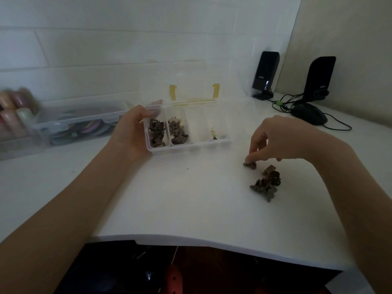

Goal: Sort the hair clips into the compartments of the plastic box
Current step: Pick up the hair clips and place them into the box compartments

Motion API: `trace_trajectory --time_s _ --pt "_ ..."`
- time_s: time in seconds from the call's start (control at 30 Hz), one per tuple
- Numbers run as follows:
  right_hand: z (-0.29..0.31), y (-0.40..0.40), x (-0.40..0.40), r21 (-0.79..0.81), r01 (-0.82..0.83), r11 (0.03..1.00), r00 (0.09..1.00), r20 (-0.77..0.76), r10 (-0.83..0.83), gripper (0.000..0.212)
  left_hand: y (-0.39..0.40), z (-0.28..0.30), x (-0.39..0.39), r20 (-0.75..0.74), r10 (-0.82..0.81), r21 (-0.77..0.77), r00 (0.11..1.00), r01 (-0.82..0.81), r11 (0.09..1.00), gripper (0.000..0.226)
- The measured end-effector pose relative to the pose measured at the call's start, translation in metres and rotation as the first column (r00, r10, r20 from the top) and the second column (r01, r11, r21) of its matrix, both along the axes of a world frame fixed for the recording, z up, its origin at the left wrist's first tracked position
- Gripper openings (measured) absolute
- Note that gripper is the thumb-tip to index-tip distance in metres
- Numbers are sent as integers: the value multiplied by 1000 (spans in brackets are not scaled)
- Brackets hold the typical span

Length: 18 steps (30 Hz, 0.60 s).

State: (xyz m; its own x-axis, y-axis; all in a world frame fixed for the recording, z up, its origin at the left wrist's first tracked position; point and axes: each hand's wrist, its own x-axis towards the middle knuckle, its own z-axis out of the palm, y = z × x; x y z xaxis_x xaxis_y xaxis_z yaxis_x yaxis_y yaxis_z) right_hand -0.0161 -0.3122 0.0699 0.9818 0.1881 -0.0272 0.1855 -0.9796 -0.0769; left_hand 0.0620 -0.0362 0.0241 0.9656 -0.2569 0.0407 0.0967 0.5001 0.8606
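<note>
From the head view, the clear plastic compartment box (188, 132) stands on the white desk (180, 198), its four visible compartments holding brown hair clips in three, and the left hand (132, 129) grips its left wall. The right hand (273, 139) pinches one small brown hair clip (250, 165) on the desk, beside a loose pile (267, 183) of about three clips. Bare desk lies between box and near edge.

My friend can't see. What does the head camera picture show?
A person's right hand pinches a small hair clip on a white table beside a few loose clips. Their left hand holds a clear plastic box with clips sorted inside.
</note>
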Motion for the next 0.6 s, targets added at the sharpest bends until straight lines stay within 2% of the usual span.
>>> trace_trajectory --time_s 0.1,0.23,0.37,0.47,0.6 --pt "-1 2 0 -8 13 1000 1000 -22 -13 22 3 -1 2 1 -6 -10 1000 6 1000 38" --pt "-3 3 1 68 28 997 996 -83 -22 27 4 -1 4 26 -9 22 1000 8 1000 39" --pt "-6 3 4 116 -2 993 987 -160 21 10 3 -1 4 30 -14 6 999 14 1000 40" --pt "-9 5 6 175 -50 983 994 -90 66 4 3 0 3 38 -31 8 999 31 999 41" --pt "-6 14 1 426 -177 887 984 97 150 2 3 1 3 47 -45 30 998 44 999 42"
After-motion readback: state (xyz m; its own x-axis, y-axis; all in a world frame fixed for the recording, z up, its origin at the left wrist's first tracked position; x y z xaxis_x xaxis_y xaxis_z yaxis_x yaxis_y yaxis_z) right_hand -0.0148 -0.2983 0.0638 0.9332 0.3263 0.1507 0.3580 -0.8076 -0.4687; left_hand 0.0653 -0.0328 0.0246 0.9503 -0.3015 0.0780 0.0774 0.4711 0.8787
